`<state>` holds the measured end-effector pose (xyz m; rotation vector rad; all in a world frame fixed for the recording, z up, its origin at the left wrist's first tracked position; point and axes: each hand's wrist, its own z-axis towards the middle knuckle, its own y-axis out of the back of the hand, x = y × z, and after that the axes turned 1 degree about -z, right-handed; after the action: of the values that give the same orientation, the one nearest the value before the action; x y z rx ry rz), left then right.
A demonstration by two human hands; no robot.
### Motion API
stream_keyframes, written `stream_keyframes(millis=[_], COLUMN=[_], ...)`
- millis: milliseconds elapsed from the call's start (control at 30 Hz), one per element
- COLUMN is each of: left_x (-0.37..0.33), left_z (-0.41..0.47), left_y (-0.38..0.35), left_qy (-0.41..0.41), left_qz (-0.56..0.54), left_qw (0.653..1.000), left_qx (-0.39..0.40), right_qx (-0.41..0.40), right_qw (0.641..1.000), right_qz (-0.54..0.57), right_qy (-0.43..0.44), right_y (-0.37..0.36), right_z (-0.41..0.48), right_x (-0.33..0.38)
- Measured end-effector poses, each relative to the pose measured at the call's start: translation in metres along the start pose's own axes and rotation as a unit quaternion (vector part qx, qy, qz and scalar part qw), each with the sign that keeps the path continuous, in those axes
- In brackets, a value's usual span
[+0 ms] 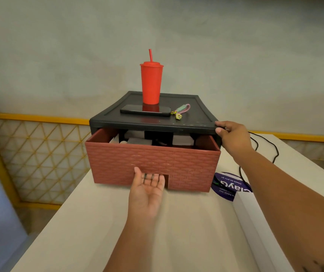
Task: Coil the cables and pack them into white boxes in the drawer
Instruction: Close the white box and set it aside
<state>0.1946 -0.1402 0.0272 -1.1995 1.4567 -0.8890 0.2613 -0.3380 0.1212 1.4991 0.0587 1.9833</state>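
A brick-patterned red drawer [186, 165] stands partly pulled out of a black cabinet [194, 116] on a pale table. Inside it I glimpse white boxes [182, 140], mostly hidden under the cabinet top. My left hand [147, 191] is palm up with its fingers hooked into the handle notch at the drawer's bottom edge. My right hand [233, 138] grips the cabinet's front right corner, thumb on the front rim. A black cable [265, 152] trails over the table to the right of the cabinet, behind my right forearm.
On the cabinet top stand a red tumbler [151, 83] with a straw, a black phone [145, 110] and a small keychain [180, 111]. A purple round sticker [226, 186] and a long white box [255, 222] lie at the right. A yellow lattice railing [39, 154] runs behind the table.
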Motion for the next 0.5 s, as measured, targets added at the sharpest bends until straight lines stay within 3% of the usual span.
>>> stream_keyframes(millis=[500], left_x=[-0.009], left_z=[-0.085], left_y=[0.005], left_qy=[-0.025], left_qz=[-0.019], left_qw=[0.997], left_qx=[-0.066], right_qx=[-0.015], right_qw=[1.0], right_qz=[0.01], right_qy=[-0.007], right_y=[-0.005], right_z=[0.001], right_x=[0.002])
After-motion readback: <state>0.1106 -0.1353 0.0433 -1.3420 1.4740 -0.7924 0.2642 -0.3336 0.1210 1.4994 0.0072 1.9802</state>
